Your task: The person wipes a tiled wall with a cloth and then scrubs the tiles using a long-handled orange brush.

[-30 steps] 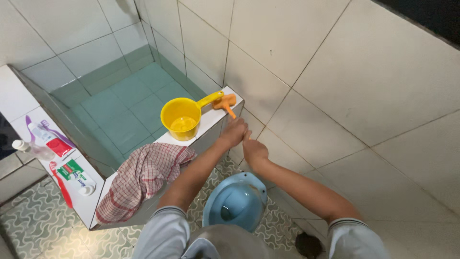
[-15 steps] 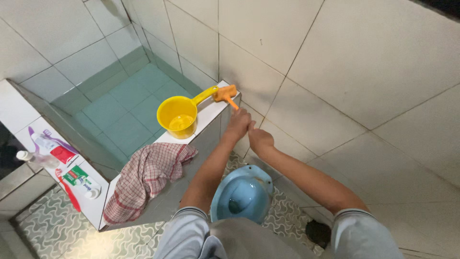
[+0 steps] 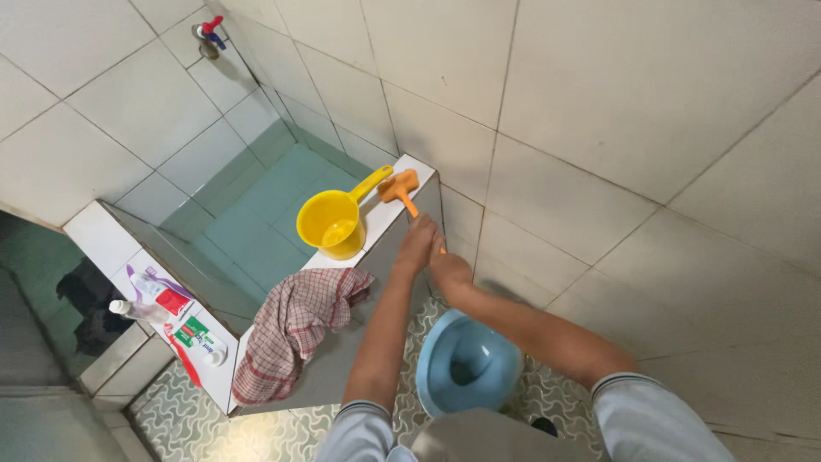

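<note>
Both hands meet just below the far corner of the tiled tank ledge [image 3: 376, 224], close to the wall. The left hand [image 3: 417, 244] is clenched around the thin orange handle of a brush [image 3: 398, 185], whose orange head rests on the ledge's far corner, touching the wall edge. The right hand [image 3: 449, 269] sits just beside the left one, curled at the lower end of the same handle; I cannot tell whether it truly grips it. A yellow dipper [image 3: 332, 224] stands on the ledge beside the brush head, its handle pointing toward it. A checked cloth [image 3: 295, 325] hangs over the ledge's near edge. Below the arms, on the patterned floor, lies a blue squat toilet [image 3: 466, 366]. Toothpaste tubes [image 3: 184, 321] lie on the ledge's left side.
</note>
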